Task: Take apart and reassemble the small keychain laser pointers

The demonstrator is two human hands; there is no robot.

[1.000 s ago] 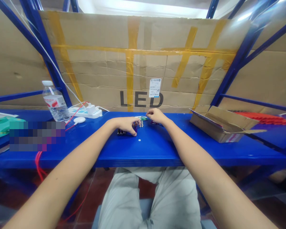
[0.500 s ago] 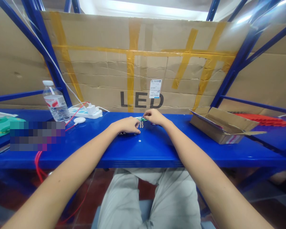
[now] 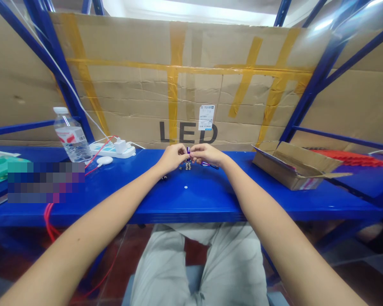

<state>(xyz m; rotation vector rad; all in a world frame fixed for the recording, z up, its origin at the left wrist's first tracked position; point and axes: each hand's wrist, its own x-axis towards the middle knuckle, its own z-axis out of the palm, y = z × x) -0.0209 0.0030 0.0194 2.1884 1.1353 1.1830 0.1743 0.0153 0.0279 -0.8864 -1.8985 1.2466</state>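
Note:
My left hand (image 3: 172, 158) and my right hand (image 3: 208, 154) meet above the far part of the blue table, fingertips pinched together. Between them stands a small purple piece (image 3: 188, 150), gripped from both sides; its exact kind is too small to tell. Just below the fingertips, several small metallic parts (image 3: 188, 165) sit in short rows on the table. A thin purple and dark rod-like object (image 3: 213, 166) lies under my right hand, partly hidden by it. Near my left wrist are a few small dark parts (image 3: 164, 178).
An open cardboard box (image 3: 293, 168) stands at the right, with red textured sheets (image 3: 351, 157) behind it. To the left are a water bottle (image 3: 70, 138), a white power strip (image 3: 127, 151) and a round white object (image 3: 104, 161). A large cardboard panel (image 3: 130, 93) closes off the back.
My left hand has lifted from the table and moved slightly up and right, closing its fingers. A purple piece now shows between both hands; the green item seen there earlier is out of sight.

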